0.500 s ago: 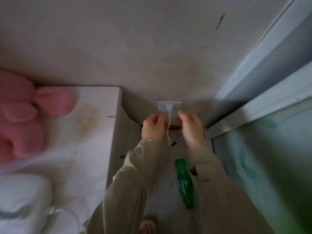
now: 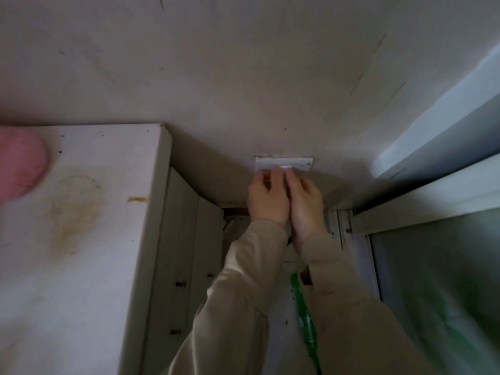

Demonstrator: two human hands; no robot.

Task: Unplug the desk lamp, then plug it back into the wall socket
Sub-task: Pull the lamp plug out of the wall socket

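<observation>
A white wall socket (image 2: pixel 297 163) sits low on the beige wall, between the white desk and the window frame. A white plug (image 2: pixel 284 168) shows just below its middle, mostly covered by fingertips. My left hand (image 2: pixel 267 197) and my right hand (image 2: pixel 307 204) are pressed together right under the socket, fingers pinched on the plug. The cord is hidden behind my hands. The lamp itself is out of view.
A white desk (image 2: pixel 81 239) with stains fills the left, with a pink soft object (image 2: pixel 19 163) at its far left edge. A green bottle (image 2: pixel 305 326) lies on the floor below my arms. A window frame (image 2: pixel 433 201) runs along the right.
Both hands have risen to the socket and closed together on the plug; the hanging cord that showed between them is now hidden. The camera has moved closer.
</observation>
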